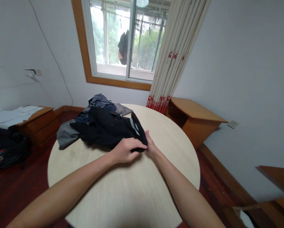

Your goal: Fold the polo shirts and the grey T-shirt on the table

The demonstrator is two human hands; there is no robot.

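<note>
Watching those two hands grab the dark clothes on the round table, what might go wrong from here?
Both the left hand and the right hand pinch only the near corner of the dark garment, so it may slip free or come up bunched. It lies tangled with the grey clothes, which already hang over the round table edge; a pull might drag them onto the floor.

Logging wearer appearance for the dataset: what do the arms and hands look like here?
Both forearms are bare, with no sleeves in view. The left hand and right hand wear no gloves; no watch, bracelet, ring or other marking shows on either.
</note>
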